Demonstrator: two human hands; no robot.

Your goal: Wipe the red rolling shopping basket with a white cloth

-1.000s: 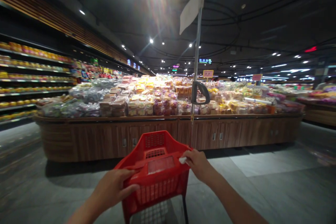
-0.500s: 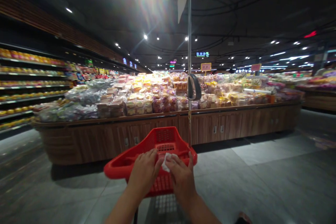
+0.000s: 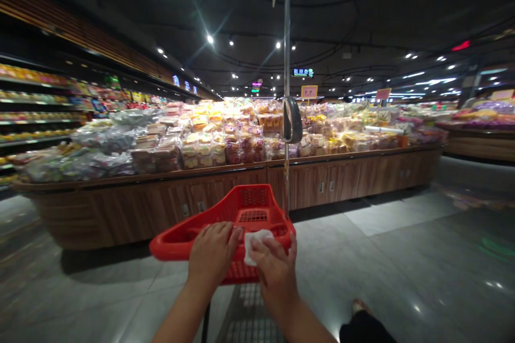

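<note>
Where the right hand (image 3: pixel 278 270) curls, it holds tissue (image 3: pixel 249 249).

The fingers (image 3: pixel 213 233) and forearms (image 3: pixel 181 308) are bare; one trouser leg (image 3: pixel 366 328) is black.

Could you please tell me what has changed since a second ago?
The left grip has moved right and the right grip left, coming close together at the near side of the red shopping cart. The white tissue shows more. A foot has come into view. The tissue remains in the right grip; the bagged goods look unchanged.
</note>
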